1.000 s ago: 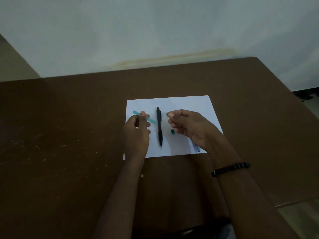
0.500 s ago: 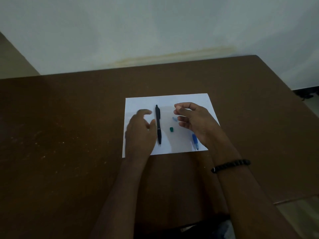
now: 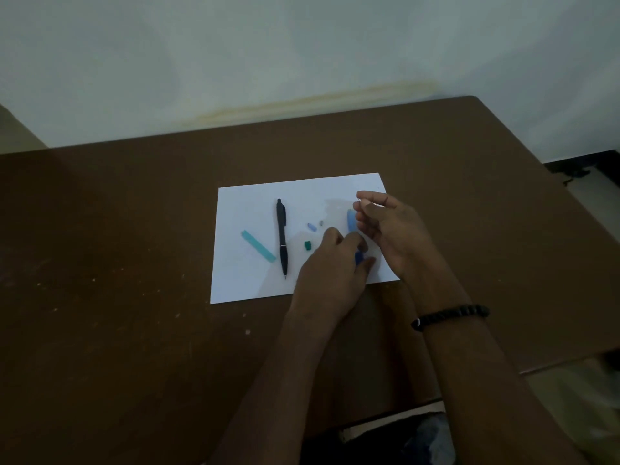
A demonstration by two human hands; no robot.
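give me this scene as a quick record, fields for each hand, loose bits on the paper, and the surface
left hand: left hand pinches a dark blue pen part near the paper's right side
right hand: right hand, fingers curled, holds a light blue tube at its fingertips
wrist: bead bracelet on the right wrist
loose on paper: black pen, teal strip, green piece, small light blue piece, tiny grey piece
surface: white paper on brown table

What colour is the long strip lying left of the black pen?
The strip is teal, seen in the head view.
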